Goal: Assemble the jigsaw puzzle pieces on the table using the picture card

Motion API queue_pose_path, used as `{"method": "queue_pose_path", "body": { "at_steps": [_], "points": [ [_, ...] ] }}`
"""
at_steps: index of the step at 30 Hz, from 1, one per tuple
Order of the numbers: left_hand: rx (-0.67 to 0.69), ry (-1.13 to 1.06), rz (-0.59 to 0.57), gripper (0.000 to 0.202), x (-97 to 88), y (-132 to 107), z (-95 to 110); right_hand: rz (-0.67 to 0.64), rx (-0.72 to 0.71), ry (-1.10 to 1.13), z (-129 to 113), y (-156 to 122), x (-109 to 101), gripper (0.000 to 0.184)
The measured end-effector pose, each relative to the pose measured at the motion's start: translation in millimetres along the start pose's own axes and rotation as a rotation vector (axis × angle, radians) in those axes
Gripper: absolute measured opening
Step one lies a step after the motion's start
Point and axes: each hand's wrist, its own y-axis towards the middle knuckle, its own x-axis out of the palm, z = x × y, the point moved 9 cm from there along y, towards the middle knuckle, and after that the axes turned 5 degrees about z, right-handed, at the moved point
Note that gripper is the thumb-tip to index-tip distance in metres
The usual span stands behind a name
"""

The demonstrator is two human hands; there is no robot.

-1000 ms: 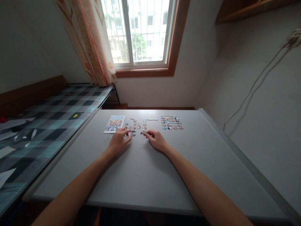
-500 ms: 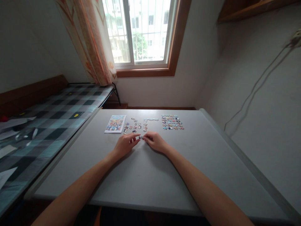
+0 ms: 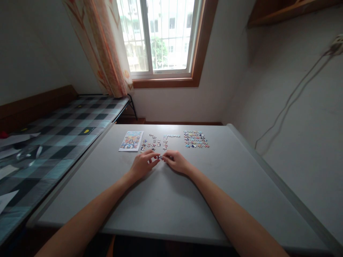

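Observation:
My left hand [image 3: 144, 162] and my right hand [image 3: 175, 160] meet near the middle of the table, fingertips almost together. Small jigsaw puzzle pieces [image 3: 160, 157] sit between them, pinched from both sides. The fingers cover part of these pieces, so I cannot tell exactly how they join. Just beyond my right hand lies an L-shaped strip of joined puzzle pieces [image 3: 165, 142]. Loose puzzle pieces [image 3: 153, 144] are scattered behind my left hand. To the left of them rests a colourful reference picture [image 3: 131, 141].
A larger spread of puzzle pieces [image 3: 195, 139] lies at the back right of the grey table [image 3: 160, 207]. On the left, a bed with a checked cover [image 3: 66, 132] runs alongside the table. A cable [image 3: 289, 101] hangs on the right wall.
My left fingertips have closed in slightly on the small pieces, and a reddish spot now shows beside them. My right hand stays almost where it was.

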Motion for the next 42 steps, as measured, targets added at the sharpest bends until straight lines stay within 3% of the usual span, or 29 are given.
{"method": "queue_pose_path", "body": {
  "at_steps": [12, 18, 28, 42],
  "points": [
    [-0.014, 0.007, 0.015, 0.021, -1.2, 1.0, -2.3, 0.020, 0.028, 0.063, 4.6, 1.0, -1.2, 0.018],
    [-0.014, -0.002, 0.015, 0.021, -1.4, 0.8, -4.6, 0.098, 0.028, 0.079, 8.1, 0.9, -6.6, 0.015],
    [-0.024, 0.002, 0.018, 0.019, -2.4, 0.4, -3.6, 0.164, -0.103, 0.059, -3.4, -0.1, -11.9, 0.007],
    [-0.001, 0.014, 0.016, 0.022, -1.2, 1.3, -2.3, 0.169, -0.140, -0.013, -2.4, 0.7, -7.7, 0.009]
  ]
}}
